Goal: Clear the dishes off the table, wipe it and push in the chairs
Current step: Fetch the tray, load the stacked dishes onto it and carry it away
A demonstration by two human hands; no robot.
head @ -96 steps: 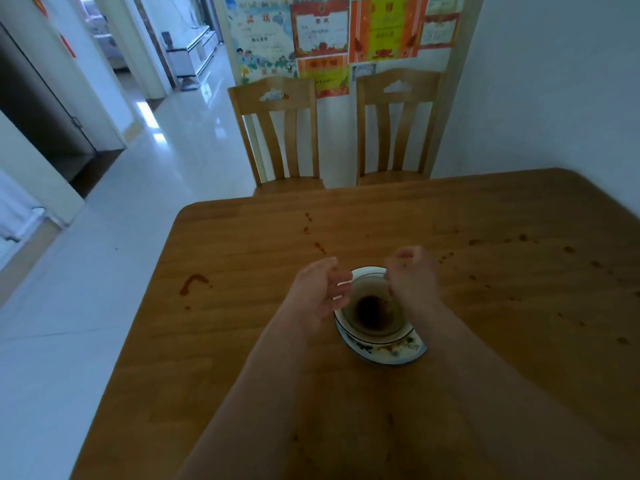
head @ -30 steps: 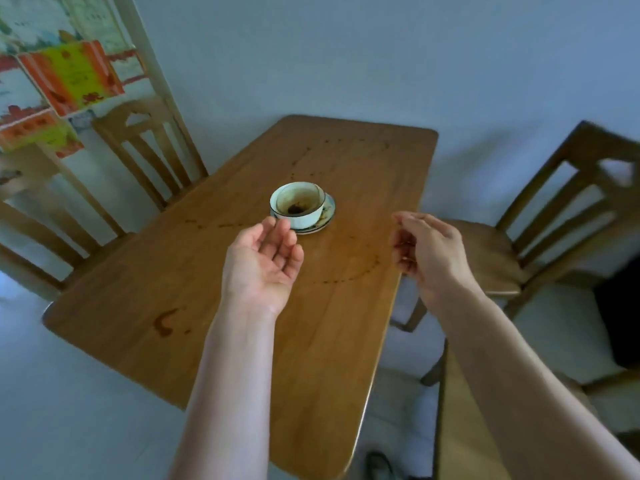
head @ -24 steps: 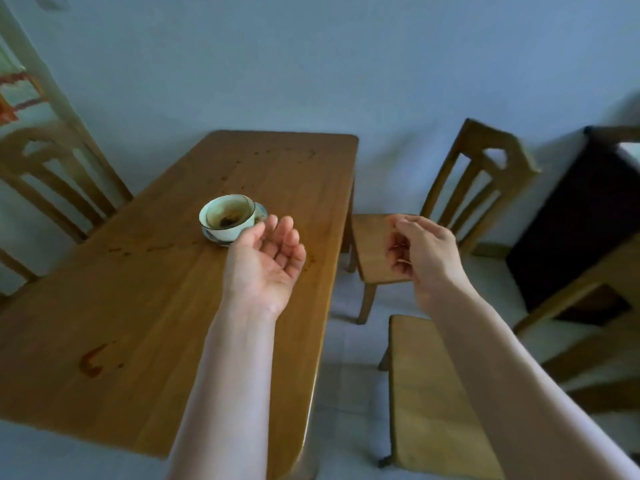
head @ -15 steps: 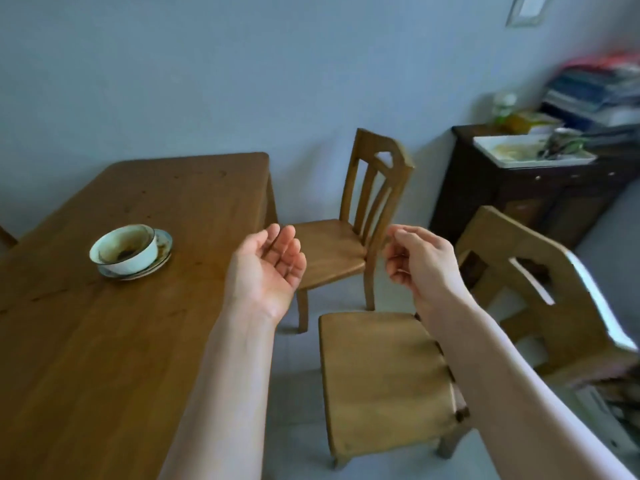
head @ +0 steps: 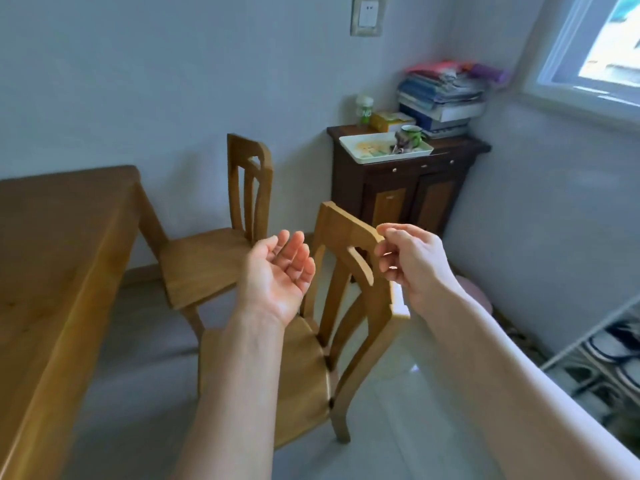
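The wooden table (head: 62, 258) fills the left side; the bowl and saucer are out of view. Two wooden chairs stand pulled away from it: a near chair (head: 349, 306) right below my hands and a far chair (head: 221, 251) by the wall. My left hand (head: 278, 271) hovers palm up with relaxed fingers in front of the near chair's back, holding nothing. My right hand (head: 410, 263) hangs with loosely curled fingers just right of that chair's top rail, empty.
A dark wooden cabinet (head: 401, 188) stands in the corner, carrying a white tray (head: 374, 150) with a green mug (head: 412, 133) and a stack of books (head: 440, 95). A shoe rack (head: 609, 344) is at the lower right, a window (head: 602, 46) above it.
My view has swung right, away from the table; the bowl and saucer left the frame. The cabinet, window and near chair came into view. Both hands keep their pose, empty.
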